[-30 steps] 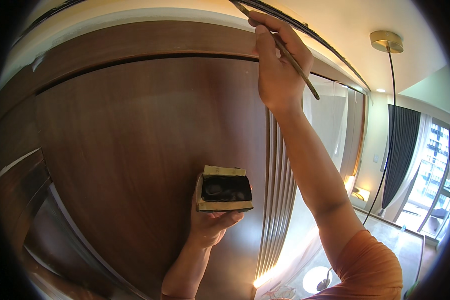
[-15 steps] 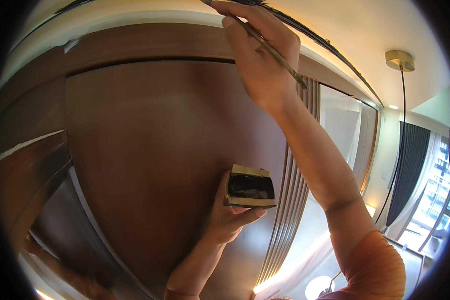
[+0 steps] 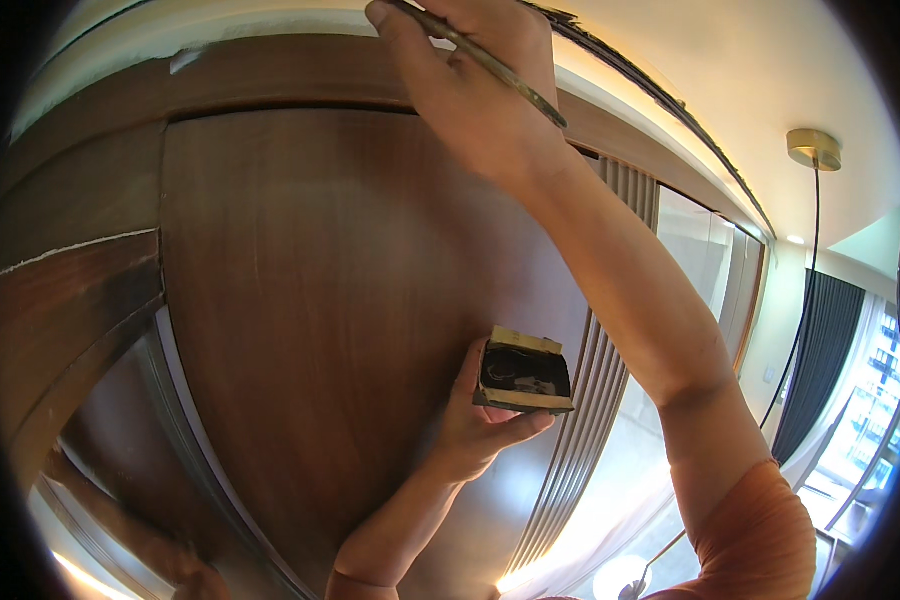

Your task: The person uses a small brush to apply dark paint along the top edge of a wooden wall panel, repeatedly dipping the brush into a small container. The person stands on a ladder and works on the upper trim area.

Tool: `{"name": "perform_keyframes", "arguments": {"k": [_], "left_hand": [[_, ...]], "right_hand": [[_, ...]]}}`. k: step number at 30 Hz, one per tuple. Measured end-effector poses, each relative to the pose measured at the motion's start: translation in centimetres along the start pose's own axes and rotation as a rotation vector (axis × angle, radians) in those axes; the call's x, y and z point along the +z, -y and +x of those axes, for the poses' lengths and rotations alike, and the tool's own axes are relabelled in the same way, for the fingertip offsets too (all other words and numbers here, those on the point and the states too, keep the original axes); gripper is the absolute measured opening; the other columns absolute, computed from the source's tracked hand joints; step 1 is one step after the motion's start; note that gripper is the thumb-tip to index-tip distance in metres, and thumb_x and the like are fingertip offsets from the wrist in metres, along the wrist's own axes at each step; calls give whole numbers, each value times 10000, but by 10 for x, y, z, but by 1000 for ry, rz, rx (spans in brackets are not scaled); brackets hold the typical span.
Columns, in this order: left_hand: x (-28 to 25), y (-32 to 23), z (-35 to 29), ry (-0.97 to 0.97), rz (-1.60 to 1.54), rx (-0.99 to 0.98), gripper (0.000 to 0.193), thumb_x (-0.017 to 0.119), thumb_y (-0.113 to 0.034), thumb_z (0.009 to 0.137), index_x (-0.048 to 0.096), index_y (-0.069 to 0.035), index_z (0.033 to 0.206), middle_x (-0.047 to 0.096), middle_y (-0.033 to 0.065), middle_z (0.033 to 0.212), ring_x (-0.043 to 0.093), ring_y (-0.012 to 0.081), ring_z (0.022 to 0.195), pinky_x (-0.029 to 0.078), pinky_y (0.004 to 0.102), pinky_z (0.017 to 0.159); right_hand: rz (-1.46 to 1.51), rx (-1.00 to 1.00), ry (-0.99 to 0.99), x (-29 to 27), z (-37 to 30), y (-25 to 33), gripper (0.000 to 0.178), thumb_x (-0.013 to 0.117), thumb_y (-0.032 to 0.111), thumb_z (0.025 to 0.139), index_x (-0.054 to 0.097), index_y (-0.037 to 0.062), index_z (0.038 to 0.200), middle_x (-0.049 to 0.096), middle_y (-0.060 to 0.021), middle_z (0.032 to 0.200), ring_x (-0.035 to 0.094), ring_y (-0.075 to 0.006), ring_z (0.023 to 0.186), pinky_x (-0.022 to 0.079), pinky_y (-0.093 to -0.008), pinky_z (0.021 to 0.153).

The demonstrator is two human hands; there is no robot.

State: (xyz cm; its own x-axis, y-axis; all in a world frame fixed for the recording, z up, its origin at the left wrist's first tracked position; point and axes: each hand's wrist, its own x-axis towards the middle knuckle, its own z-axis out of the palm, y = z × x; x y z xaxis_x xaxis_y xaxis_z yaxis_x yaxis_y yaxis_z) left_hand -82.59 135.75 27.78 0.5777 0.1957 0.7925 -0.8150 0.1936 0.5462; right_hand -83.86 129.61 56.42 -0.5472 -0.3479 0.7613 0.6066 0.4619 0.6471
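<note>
Panel (image 3: pixel 320 300) at nine o'clock: smooth, satiny wood. Box (image 3: pixel 525 400) toward five: matt, papery rim, glossy inside.

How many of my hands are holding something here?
2: the left hand holds an open carton below centre; the right hand, cropped at the top, holds a slim tool handle.

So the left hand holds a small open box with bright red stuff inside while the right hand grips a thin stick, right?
Not quite: the head view shows black stuff inside the box, not red. The left hand holds it; the right hand grips the stick.
</note>
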Motion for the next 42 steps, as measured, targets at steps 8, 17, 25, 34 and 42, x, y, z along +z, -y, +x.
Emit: {"name": "perform_keyframes", "arguments": {"k": [8, 17, 25, 34, 42], "left_hand": [[-1, 6, 2, 21, 32, 10, 689, 822, 76, 795, 502, -113, 1375, 658, 120, 1294, 643, 226, 1228, 552, 400, 1047], [0, 0, 3, 23, 67, -23, 747, 834, 59, 793, 450, -129, 1406, 605, 53, 1302, 605, 187, 1237, 521, 439, 1069], [-16, 14, 3, 119, 0, -60, 792, 859, 29, 750, 483, -126, 1430, 637, 82, 1304, 666, 241, 1183, 579, 416, 1011], [21, -12, -85, -229, 154, 67, 798, 819, 37, 791, 455, -131, 1481, 634, 114, 1318, 673, 303, 1184, 573, 497, 1018], [80, -74, -199, -614, 436, 65, 930, 827, 94, 756, 368, -82, 1546, 614, 97, 1314, 652, 246, 1185, 589, 408, 978]], "right_hand": [[-194, 76, -57, -30, -25, -13, 225, 657, 65, 963, 730, 11, 1169, 731, -127, 941, 663, -183, 742, 529, -287, 693], [-311, 362, -63, -101, -60, -9, 247, 593, 92, 1011, 730, 13, 1202, 757, -78, 1024, 553, -51, 744, 487, -231, 679], [-43, 818, -202, -188, -168, 110, 134, 652, 95, 997, 654, 18, 1106, 721, -66, 888, 550, -74, 677, 430, -222, 620], [265, 1289, -464, -231, -238, 163, 209, 693, 111, 966, 628, 6, 1135, 658, -65, 877, 531, -89, 724, 376, -216, 608], [665, 1256, -464, -153, -226, 210, 189, 652, 185, 1022, 624, 11, 1092, 650, -88, 875, 609, -162, 781, 468, -281, 666]]}}
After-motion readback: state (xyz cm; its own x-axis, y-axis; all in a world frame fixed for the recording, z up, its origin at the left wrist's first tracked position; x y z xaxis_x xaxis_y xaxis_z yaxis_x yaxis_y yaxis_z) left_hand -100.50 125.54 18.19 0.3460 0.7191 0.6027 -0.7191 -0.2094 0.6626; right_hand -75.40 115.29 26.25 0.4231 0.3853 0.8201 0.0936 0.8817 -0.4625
